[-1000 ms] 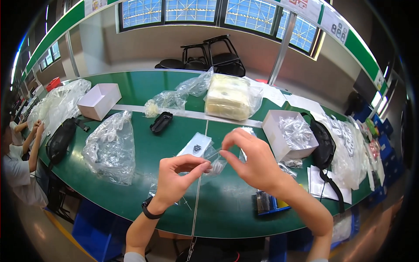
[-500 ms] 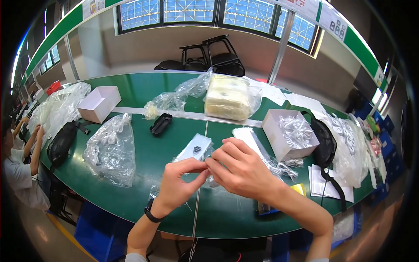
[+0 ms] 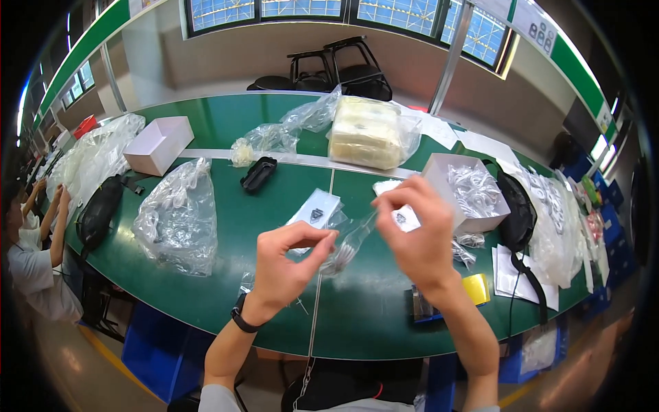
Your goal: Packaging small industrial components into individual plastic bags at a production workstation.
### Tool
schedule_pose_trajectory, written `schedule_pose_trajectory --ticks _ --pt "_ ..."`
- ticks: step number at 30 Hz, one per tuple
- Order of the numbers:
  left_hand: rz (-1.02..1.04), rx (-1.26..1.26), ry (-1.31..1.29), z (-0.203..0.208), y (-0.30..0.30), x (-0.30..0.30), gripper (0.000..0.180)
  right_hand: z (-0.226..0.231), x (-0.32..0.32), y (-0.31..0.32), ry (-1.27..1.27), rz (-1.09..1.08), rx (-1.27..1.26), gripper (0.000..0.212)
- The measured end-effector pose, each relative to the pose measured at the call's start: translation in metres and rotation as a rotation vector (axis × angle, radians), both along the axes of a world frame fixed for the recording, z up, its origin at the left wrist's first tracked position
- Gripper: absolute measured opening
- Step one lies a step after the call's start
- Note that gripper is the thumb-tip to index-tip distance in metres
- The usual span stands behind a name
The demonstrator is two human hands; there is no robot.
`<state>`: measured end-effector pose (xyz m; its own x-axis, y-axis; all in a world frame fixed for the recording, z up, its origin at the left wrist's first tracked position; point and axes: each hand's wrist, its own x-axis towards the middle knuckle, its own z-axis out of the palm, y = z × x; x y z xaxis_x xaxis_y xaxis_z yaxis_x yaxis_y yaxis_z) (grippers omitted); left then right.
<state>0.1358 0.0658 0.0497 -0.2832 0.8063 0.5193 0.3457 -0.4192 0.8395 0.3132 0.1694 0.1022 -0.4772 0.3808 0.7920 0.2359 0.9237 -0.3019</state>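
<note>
A small clear plastic bag [image 3: 344, 253] with something whitish inside, perhaps a coiled cable, hangs between my hands above the table. My left hand [image 3: 285, 264], with a black band on its wrist, pinches one edge of it between thumb and finger. My right hand [image 3: 422, 237] is closed in a pinch at the bag's other end, where the clear film stretches up to its fingertips. Beyond the left hand lies a flat pale packet [image 3: 314, 209] with a dark triangular mark. White packets [image 3: 403, 218] are partly hidden behind my right hand.
A white box [image 3: 473, 221] of bagged white cables stands at the right, beside a black pouch [image 3: 515, 213]. Farther off are a black case [image 3: 259, 175] and a wrapped yellowish stack [image 3: 364, 134]. A large clear bag [image 3: 177, 223] lies left. A tape dispenser [image 3: 425, 307] sits near the front edge.
My hands, earlier together, have moved apart. The right hand has gone up and right, and the small bag now shows stretched between them. The view has tilted slightly down.
</note>
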Motion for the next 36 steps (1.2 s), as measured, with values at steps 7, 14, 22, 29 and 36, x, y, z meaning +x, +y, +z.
schedule_pose_trajectory --ticks 7,14,22,29,36 --pt "0.098 0.065 -0.193 0.001 0.002 -0.009 0.009 -0.034 0.014 -0.023 0.385 -0.065 -0.727 0.009" --pt "0.167 0.034 -0.175 0.000 0.005 -0.021 0.010 -0.081 -0.004 -0.052 0.255 -0.017 -0.821 0.008" --pt "0.209 -0.018 -0.086 -0.004 0.009 -0.022 0.010 -0.083 0.001 -0.039 0.437 -0.237 -0.565 0.007" --pt "0.284 -0.005 -0.150 0.002 0.007 -0.035 0.010 -0.068 0.000 -0.053 -0.153 0.172 -0.587 0.003" --pt "0.285 -0.020 -0.150 0.001 0.009 -0.034 0.010 -0.072 -0.030 -0.062 -0.626 0.665 -0.971 0.014"
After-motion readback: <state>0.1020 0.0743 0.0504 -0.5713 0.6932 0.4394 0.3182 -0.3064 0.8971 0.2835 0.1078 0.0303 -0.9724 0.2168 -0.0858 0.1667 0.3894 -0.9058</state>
